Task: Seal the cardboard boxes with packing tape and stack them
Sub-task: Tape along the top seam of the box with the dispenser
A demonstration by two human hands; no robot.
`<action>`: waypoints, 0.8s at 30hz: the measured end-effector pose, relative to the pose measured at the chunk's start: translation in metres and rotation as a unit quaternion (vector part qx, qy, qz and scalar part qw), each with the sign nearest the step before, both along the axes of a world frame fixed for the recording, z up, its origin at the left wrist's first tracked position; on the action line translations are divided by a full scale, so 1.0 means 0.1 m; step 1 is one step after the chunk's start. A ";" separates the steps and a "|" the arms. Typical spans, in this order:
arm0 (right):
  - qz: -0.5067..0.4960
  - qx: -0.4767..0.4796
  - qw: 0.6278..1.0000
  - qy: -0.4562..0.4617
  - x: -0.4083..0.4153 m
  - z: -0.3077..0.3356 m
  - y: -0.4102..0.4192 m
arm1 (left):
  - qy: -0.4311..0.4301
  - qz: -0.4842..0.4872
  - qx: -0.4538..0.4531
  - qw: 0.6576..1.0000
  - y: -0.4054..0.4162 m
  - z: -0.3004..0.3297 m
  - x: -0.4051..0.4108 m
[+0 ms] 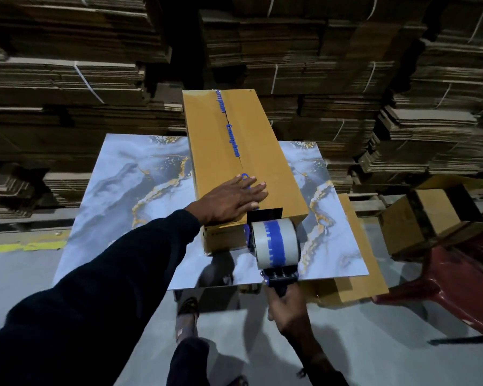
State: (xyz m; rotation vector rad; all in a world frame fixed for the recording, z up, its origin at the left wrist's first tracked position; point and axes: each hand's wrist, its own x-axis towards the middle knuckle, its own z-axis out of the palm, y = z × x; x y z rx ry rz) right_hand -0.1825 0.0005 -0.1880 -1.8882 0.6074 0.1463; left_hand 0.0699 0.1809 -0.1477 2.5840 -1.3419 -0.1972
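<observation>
Far left and across the back: tall stacks of flattened cardboard (67, 79), bundled with white string. Yellow marking on the floor (25, 246) at left. Dark sleeve (95, 288) comes in from the near left; left hand (232, 200) lies flat on top of the long cardboard box (251, 151), fingers straight and spread, pressing near the box's near end — grip apart, holding nothing. The box lies lengthwise on the marble-patterned table (123, 190), its far end sticking out past the table's far edge. Blue-printed tape (232, 135) runs along the centre seam of the box top. At the box's near end sits the tape dispenser (275, 243) with a white-and-blue roll, its black blade plate touching the box's near top edge. Right hand (286, 310) is curled round the dispenser handle, grip clamped on it, just off the table's near edge. Right of the table — a flat cardboard sheet (360, 274), then an open cardboard box (418, 218), and a dark red plastic chair (457, 280) at near right.
</observation>
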 end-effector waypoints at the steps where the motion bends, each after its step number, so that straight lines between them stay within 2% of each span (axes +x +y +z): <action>1: 0.000 0.000 1.000 0.015 0.04 -0.06 -0.01 | -0.009 -0.007 -0.001 1.000 -0.01 0.00 -0.04; 6: -0.006 -0.015 0.999 0.038 0.11 -0.12 -0.03 | -0.038 -0.004 0.017 0.999 -0.05 -0.05 -0.12; 14: -0.016 -0.023 0.997 -0.077 -0.06 0.19 0.07 | -0.025 0.011 0.007 1.000 -0.05 -0.06 -0.12; 22: -0.019 0.017 0.992 -0.123 -0.31 0.07 0.08 | -0.014 0.013 0.003 1.000 -0.06 -0.03 -0.14; 24: -0.023 0.002 0.992 -0.123 -0.33 0.09 0.11 | -0.011 0.016 0.002 1.000 -0.06 -0.03 -0.14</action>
